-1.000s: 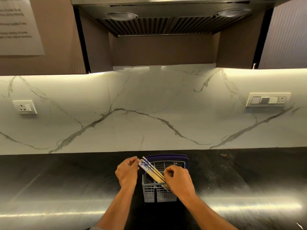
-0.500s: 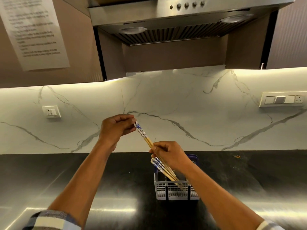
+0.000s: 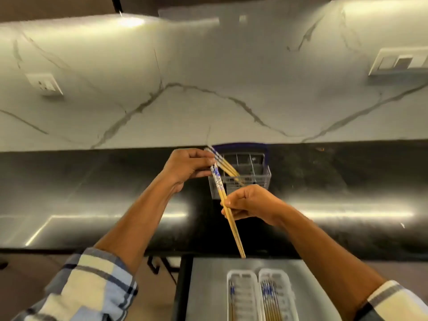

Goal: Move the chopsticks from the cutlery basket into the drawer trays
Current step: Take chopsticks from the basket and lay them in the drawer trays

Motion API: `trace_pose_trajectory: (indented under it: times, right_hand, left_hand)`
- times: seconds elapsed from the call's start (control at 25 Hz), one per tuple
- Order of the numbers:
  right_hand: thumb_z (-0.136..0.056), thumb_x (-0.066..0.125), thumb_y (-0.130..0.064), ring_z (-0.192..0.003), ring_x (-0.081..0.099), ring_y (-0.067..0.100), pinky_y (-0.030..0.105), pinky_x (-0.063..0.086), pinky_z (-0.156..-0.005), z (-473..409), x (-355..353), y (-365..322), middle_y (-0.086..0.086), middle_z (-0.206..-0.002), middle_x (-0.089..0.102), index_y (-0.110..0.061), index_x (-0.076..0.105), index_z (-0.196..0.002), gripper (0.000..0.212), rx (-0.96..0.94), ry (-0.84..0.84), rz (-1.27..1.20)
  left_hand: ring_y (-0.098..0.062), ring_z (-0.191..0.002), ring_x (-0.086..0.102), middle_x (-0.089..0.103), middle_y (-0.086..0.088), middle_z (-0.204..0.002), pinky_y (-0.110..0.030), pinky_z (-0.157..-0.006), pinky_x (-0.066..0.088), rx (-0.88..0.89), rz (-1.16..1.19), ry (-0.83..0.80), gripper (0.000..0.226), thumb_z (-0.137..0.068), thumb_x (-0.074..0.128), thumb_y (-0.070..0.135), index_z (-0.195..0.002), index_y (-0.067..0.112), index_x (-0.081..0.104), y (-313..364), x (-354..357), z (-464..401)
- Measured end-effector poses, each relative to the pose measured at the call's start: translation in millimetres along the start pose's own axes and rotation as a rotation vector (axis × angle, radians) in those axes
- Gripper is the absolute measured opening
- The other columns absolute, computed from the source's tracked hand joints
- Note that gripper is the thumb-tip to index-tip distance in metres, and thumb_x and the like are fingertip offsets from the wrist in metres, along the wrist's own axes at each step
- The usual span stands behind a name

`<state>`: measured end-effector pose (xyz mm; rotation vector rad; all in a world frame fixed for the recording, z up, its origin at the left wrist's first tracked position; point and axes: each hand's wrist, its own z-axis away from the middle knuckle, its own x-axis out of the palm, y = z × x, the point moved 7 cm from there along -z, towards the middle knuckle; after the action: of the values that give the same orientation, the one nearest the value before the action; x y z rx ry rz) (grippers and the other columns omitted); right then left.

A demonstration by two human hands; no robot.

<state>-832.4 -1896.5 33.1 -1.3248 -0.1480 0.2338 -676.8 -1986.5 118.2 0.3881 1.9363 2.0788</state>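
A pair of bamboo chopsticks (image 3: 228, 212) with blue-and-white tops hangs slanted in front of the counter, tips pointing down toward the drawer. My left hand (image 3: 187, 166) pinches their patterned top end. My right hand (image 3: 251, 202) grips them around the middle. Behind them the grey cutlery basket (image 3: 259, 180) with a blue handle stands on the black counter, with a few more chopsticks (image 3: 223, 164) leaning out at its left. Below, the open drawer (image 3: 206, 295) holds two white trays: the left tray (image 3: 243, 295) with few chopsticks, the right tray (image 3: 276, 297) with several.
The black counter (image 3: 92, 198) runs left to right under a white marble backsplash. A wall socket (image 3: 45, 84) sits at the left, a switch plate (image 3: 398, 62) at the right. My checked sleeves fill the lower corners.
Both hands have drawn the pair of chopsticks out of the basket and toward me. The view has tilted down, so the open drawer and its trays now show.
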Motion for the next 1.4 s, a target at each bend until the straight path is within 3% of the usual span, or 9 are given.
trace_pose_trajectory:
  times: [0.36, 0.6, 0.76, 0.92, 1.04, 1.16, 1.24, 1.32, 1.4]
  right_hand:
    - [-0.093, 0.063, -0.012, -0.086, 0.076, 0.022, 0.038, 0.062, -0.08, 95.3, 43.3, 212.6, 0.009, -0.089, 0.077, -0.013, 0.075, -0.092, 0.012, 0.337, 0.172, 0.005]
    - [-0.095, 0.063, -0.012, -0.084, 0.074, 0.029, 0.042, 0.062, -0.077, 103.0, 74.9, 281.1, 0.009, -0.088, 0.076, -0.006, 0.074, -0.106, 0.017, 0.48, 0.391, 0.126]
    - [-0.093, 0.064, -0.016, -0.063, 0.065, 0.026, 0.038, 0.058, -0.066, 97.3, 81.6, 300.5, 0.016, -0.072, 0.071, -0.003, 0.075, -0.083, 0.02, 0.51, 0.44, 0.182]
    - [-0.092, 0.061, -0.007, -0.049, 0.05, 0.013, 0.022, 0.044, -0.052, 101.7, 92.4, 321.1, 0.009, -0.061, 0.065, -0.007, 0.069, -0.064, 0.029, 0.572, 0.514, 0.275]
    - [-0.091, 0.06, -0.006, -0.057, 0.059, 0.016, 0.017, 0.043, -0.052, 96.0, 93.4, 326.2, 0.013, -0.08, 0.075, -0.002, 0.076, -0.08, 0.02, 0.65, 0.556, 0.314]
    - [-0.097, 0.058, -0.019, -0.082, 0.07, 0.025, 0.024, 0.054, -0.067, 84.5, 95.0, 326.6, 0.015, -0.096, 0.075, 0.001, 0.073, -0.096, 0.025, 0.737, 0.56, 0.36]
    - [-0.1, 0.053, -0.021, -0.101, 0.069, 0.027, 0.029, 0.055, -0.08, 79.0, 94.1, 329.0, 0.015, -0.111, 0.071, 0.002, 0.066, -0.112, 0.028, 0.783, 0.561, 0.419]
    - [-0.1, 0.049, -0.014, -0.111, 0.063, 0.029, 0.025, 0.048, -0.079, 73.6, 93.8, 332.1, 0.015, -0.12, 0.065, 0.003, 0.06, -0.121, 0.029, 0.804, 0.552, 0.434]
    - [-0.099, 0.049, -0.01, -0.113, 0.062, 0.031, 0.025, 0.047, -0.079, 67.6, 95.4, 334.5, 0.016, -0.121, 0.064, 0.003, 0.059, -0.121, 0.028, 0.821, 0.527, 0.469]
  left_hand:
    - [-0.022, -0.077, 0.073, 0.072, -0.022, -0.095, -0.028, -0.069, 0.063, -0.36, 0.064, -0.094, 0.022, -0.085, 0.068, -0.006, -0.107, -0.008, 0.067, -214.7, 63.3, 87.9]
    - [-0.023, -0.084, 0.069, 0.068, -0.026, -0.107, -0.02, -0.071, 0.061, -0.466, -0.043, -0.08, 0.028, -0.09, 0.064, -0.005, -0.117, -0.011, 0.063, -283.8, 62.9, 110.5]
    - [-0.026, -0.096, 0.069, 0.069, -0.022, -0.112, -0.019, -0.074, 0.06, -0.481, -0.121, -0.101, 0.026, -0.092, 0.062, -0.003, -0.118, -0.006, 0.065, -305.2, 63.1, 106.3]
    - [-0.024, -0.102, 0.069, 0.071, -0.014, -0.113, -0.031, -0.088, 0.058, -0.5, -0.261, 0.019, 0.029, -0.092, 0.065, 0.005, -0.121, 0.003, 0.066, -337.3, 47.2, 111.5]
    - [-0.02, -0.097, 0.069, 0.072, -0.005, -0.107, -0.036, -0.093, 0.057, -0.57, -0.469, 0.133, 0.03, -0.09, 0.069, 0.015, -0.119, 0.009, 0.068, -366.3, 29.8, 126.2]
    - [-0.02, -0.097, 0.069, 0.073, -0.005, -0.11, -0.037, -0.094, 0.056, -0.656, -0.505, 0.088, 0.037, -0.087, 0.074, 0.022, -0.122, 0.011, 0.067, -389.4, 35.0, 143.9]
    - [-0.018, -0.09, 0.072, 0.075, -0.004, -0.105, -0.033, -0.084, 0.06, -0.666, -0.495, 0.054, 0.037, -0.085, 0.076, 0.021, -0.121, 0.011, 0.068, -396.8, 42.7, 149.3]
    - [-0.013, -0.078, 0.072, 0.074, -0.001, -0.094, -0.022, -0.066, 0.061, -0.669, -0.477, 0.053, 0.033, -0.086, 0.075, 0.017, -0.117, 0.01, 0.07, -398.4, 46.0, 150.6]
    - [-0.012, -0.073, 0.072, 0.073, -0.003, -0.094, -0.018, -0.058, 0.059, -0.677, -0.469, 0.052, 0.03, -0.086, 0.075, 0.015, -0.116, 0.009, 0.071, -399.9, 46.1, 149.9]
